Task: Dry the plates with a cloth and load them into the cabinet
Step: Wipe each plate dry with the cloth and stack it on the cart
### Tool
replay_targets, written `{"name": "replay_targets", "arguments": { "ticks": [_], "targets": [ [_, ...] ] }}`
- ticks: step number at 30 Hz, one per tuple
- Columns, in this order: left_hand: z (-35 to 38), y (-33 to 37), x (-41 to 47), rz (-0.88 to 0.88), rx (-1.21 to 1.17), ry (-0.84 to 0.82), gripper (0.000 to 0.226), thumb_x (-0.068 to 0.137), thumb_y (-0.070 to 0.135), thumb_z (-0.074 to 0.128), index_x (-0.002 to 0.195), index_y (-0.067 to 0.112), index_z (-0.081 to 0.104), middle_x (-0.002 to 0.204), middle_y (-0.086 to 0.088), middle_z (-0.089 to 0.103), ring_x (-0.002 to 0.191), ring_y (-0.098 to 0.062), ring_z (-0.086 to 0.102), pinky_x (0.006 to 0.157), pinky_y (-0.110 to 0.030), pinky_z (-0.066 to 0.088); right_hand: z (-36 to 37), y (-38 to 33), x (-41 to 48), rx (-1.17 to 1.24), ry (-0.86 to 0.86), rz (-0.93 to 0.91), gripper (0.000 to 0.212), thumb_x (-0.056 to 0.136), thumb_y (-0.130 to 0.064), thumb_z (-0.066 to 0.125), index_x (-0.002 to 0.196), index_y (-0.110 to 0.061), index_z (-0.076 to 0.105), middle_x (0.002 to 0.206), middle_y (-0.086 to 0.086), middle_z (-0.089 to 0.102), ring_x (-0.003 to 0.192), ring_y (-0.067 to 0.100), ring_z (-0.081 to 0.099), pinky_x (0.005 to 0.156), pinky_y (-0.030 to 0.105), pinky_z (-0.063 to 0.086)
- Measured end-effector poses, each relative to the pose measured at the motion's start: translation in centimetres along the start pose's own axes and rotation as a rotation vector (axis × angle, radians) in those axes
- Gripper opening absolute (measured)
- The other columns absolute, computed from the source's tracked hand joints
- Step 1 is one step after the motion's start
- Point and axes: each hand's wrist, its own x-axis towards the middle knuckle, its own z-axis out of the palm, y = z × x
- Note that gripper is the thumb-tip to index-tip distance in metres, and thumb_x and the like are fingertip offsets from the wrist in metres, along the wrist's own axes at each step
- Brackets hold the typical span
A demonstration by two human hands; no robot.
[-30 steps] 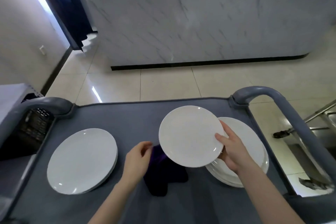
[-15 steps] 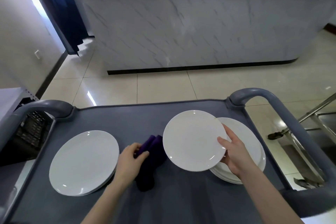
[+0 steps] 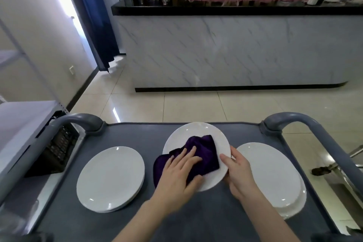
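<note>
A: Head view, noting change: now pressing cloth (image 3: 204, 153) onto plate (image 3: 196, 129) with flat-fingered left hand (image 3: 176, 171), instead of reaching for it on cart (image 3: 137, 133).

B: Confirming: gripping plate's right rim with right hand (image 3: 237, 171), holding it mid-cart between left stack (image 3: 110, 179) and right stack (image 3: 271, 175). Starting drying; not yet loading.

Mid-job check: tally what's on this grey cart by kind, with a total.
Stacks of round white plates: 2, left stack and right stack
Single white plate gripped by right hand: 1
Dark purple cloth under left hand: 1
Total: 4
</note>
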Motion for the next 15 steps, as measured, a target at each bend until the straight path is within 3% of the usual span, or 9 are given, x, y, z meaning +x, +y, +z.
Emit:
{"name": "replay_targets", "arguments": {
  "ticks": [3,8,15],
  "targets": [
    [0.4,1.0,-0.5,0.059,-0.052,-0.033,0.052,0.101,0.041,0.030,0.152,0.043,0.021,0.159,0.031,0.004,0.147,0.007,-0.007,0.122,-0.028,0.000,0.6,-0.6,0.2,-0.022,0.009,-0.019,0.031,0.099,-0.004,0.049,0.108,-0.023,0.073,0.104,0.010,0.075,0.091,0.026,0.072,0.062,0.037,0.059],
    [0.5,0.5,1.0,0.072,0.149,-0.048,0.056,0.105,0.036,0.024,0.155,0.042,-0.001,0.158,0.028,-0.017,0.146,0.001,-0.022,0.122,-0.033,-0.007,1.5,-1.3,-0.4,-0.073,-0.063,-0.074,0.035,0.102,-0.006,0.046,0.117,-0.028,0.069,0.109,0.003,0.075,0.098,0.022,0.072,0.065,0.032,0.058],
    [-2.4,-2.0,5.6,-0.124,0.112,0.035,0.057,0.105,0.039,0.028,0.155,0.044,0.000,0.160,0.027,-0.013,0.149,-0.005,-0.014,0.123,-0.045,0.000,1.2,-1.5,-1.7,-0.122,-0.176,-0.053,0.042,0.099,-0.004,0.047,0.120,-0.034,0.068,0.112,0.003,0.074,0.101,0.024,0.071,0.065,0.034,0.057]
  ]
}}
